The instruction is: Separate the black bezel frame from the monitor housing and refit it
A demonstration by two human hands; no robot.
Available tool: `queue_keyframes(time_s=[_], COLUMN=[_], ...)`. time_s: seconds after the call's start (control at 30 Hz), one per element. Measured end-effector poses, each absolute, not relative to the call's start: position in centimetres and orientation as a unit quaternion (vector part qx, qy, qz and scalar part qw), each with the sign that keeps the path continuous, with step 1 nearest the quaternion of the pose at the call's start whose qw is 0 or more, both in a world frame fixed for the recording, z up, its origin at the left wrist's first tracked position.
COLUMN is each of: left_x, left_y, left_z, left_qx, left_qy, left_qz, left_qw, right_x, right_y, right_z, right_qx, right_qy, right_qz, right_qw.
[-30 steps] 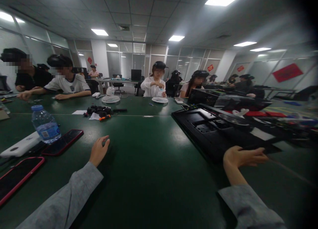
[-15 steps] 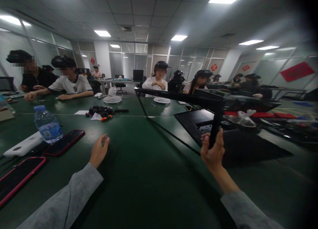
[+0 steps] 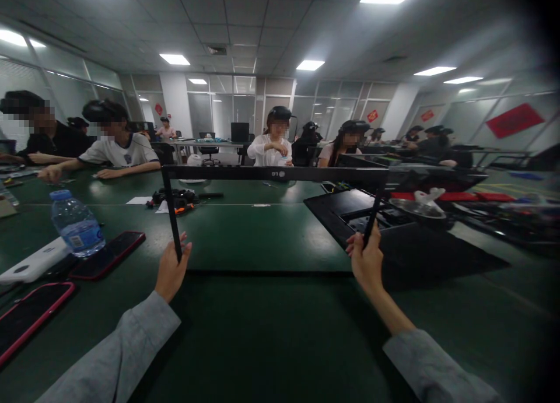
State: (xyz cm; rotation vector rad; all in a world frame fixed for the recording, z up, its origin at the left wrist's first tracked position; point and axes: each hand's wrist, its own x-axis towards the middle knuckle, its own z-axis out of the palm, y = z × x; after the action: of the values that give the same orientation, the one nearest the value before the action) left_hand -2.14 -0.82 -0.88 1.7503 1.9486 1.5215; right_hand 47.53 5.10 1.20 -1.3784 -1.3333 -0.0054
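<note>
- We've got a thin black monitor bezel frame (image 3: 275,173) held upright over the green table (image 3: 271,333), one hand on each side bar, and you can see straight through the open middle to the people across the room.
- Our left hand (image 3: 170,269) is pinched around the lower end of the frame's left bar, thumb on one side and fingers on the other.
- Our right hand (image 3: 366,262) is clamped the same way around the lower part of the right bar, fingers curled closed on it.
- The frame's bottom edge sits right along the tabletop between our hands; whether it actually touches the table we can't tell.
- Top bar has a small logo in the middle, too small to read properly.
- Just right of the frame, flat on the table, lies a black monitor back panel (image 3: 363,216) with its insides showing.
- Off to our left: a water bottle (image 3: 77,223) with a blue cap, standing upright, and just beside it a dark phone (image 3: 110,251) lying flat, plus a white power bank (image 3: 30,263).
- A second phone with a red case (image 3: 30,312) lies nearer to us at the left edge.
- Farther back, seen through the frame, there's a pile of small black tools (image 3: 177,198), and other people sit working at the far side.
</note>
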Motion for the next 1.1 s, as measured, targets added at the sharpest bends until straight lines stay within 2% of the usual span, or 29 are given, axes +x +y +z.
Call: queue_keyframes(time_s=[0.2, 0.4, 0.63, 1.1], left_x=[-3.0, -3.5, -3.2, -2.9], left_y=[-0.3, 0.3, 0.0, -0.3], left_z=[-1.7, -2.8, -3.0, -2.7], left_qx=[0.584, 0.581, 0.597, 0.607], left_qy=[0.664, 0.752, 0.777, 0.778], left_qz=[0.466, 0.309, 0.199, 0.159], left_qw=[0.045, 0.033, 0.004, 0.014], right_x=[48.0, 49.5, 50.7, 50.7], right_y=[6.4, 8.0, 8.6, 8.5], right_z=[-1.1, -3.3, -4.9, -4.9], right_qx=[-0.633, -0.649, -0.656, -0.678], right_qy=[-0.611, -0.655, -0.672, -0.675], right_qz=[0.066, 0.011, -0.057, -0.049], right_qw=[0.47, 0.386, 0.34, 0.285])
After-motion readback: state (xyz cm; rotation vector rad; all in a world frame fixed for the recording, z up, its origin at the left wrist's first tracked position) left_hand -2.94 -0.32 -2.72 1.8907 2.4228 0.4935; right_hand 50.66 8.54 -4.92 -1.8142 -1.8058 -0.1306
